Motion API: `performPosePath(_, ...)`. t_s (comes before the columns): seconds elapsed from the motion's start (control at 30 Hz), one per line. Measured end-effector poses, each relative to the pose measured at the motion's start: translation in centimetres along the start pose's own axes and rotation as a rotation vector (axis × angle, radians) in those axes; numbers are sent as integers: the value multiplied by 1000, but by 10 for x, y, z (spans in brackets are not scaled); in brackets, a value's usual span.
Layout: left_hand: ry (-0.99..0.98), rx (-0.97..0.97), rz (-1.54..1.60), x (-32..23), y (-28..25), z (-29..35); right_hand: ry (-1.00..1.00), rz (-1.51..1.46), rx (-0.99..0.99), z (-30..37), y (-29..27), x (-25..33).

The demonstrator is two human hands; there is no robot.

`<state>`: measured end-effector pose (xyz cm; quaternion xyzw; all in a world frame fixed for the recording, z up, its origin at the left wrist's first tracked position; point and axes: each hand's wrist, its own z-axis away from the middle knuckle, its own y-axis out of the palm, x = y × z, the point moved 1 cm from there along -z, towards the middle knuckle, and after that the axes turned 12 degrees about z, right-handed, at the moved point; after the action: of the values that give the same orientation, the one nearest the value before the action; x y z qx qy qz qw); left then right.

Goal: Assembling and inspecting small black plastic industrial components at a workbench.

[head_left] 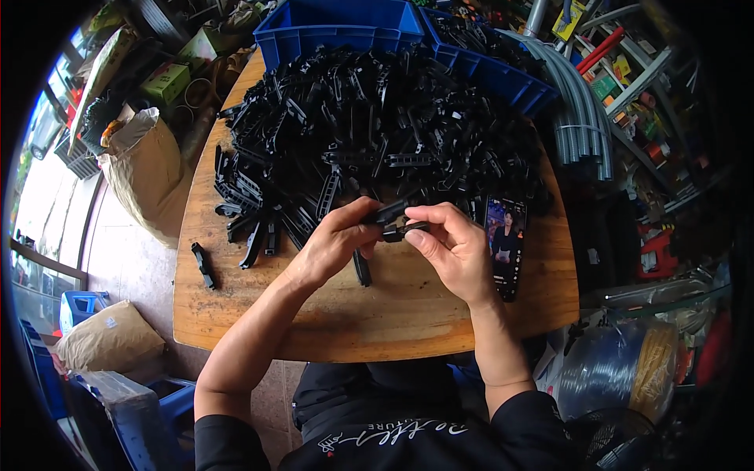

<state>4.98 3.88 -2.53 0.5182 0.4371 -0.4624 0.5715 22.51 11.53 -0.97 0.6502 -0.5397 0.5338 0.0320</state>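
Above the near half of a wooden table [393, 322], my two hands meet at a small black plastic part [386, 213]. My left hand [334, 239] pinches its left end between thumb and fingers. From the other side, my right hand [455, 247] grips a black piece [408, 229] at the right end; whether the two are joined I cannot tell. Just beyond my hands spreads a large heap of similar black plastic parts [353, 110]. One long black part [361, 268] lies below my left fingers, and another [203, 265] lies apart at the table's left.
A lit phone [505, 247] lies right of my right hand. Behind the heap stand a blue bin [338, 38] and a second blue bin [503, 78] holding black parts. Paper sacks [145, 169] are on the left; grey pipes [577, 118] and a clear coil [601, 361] are on the right.
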Motion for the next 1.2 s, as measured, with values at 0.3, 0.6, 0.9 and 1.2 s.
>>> performPosePath(0.3,196,2,-198,14,5,2,-87,-15,41,1,1,-3)
performPosePath(0.6,335,52,-528,5,7,4,-124,-25,23,1,5,-4)
performPosePath(0.9,388,49,-493,1,13,7,223,-336,169,3,5,-13)
performPosePath(1.2,449,-11,-540,7,14,15,181,-328,97,3,4,-6)
